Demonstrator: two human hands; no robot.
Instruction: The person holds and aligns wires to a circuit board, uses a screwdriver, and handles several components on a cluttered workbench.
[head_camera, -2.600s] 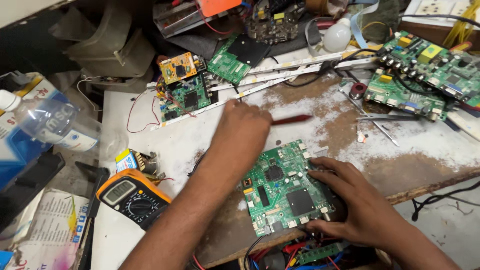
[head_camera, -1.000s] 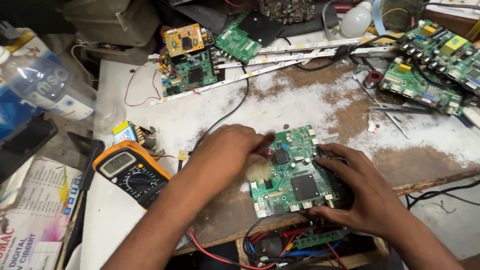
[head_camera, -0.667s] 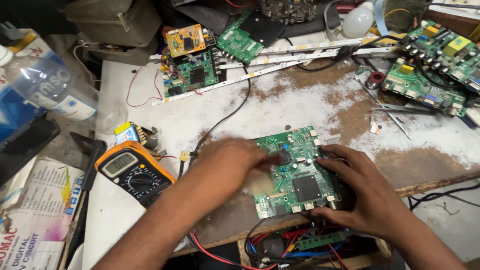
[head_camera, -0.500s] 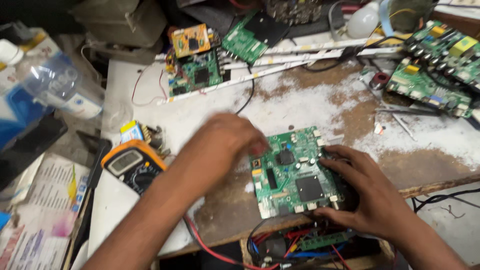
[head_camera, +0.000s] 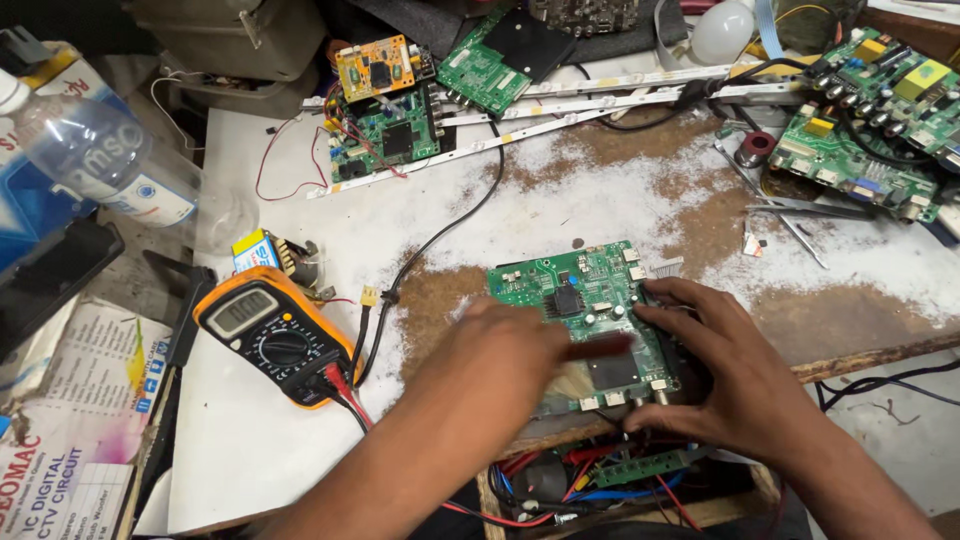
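Two hands at one green circuit board (head_camera: 590, 300), flat near the front edge of the worn tabletop (head_camera: 600, 190). Left hand (head_camera: 500, 350) closed on a red-handled brush (head_camera: 590, 365), bristles against the board's near half. Right hand (head_camera: 720, 365) spread, steadying the board's right edge. Brushing apparently midway: near half under bristles, far half uncovered. Orange multimeter (head_camera: 275, 335) well left, untouched.
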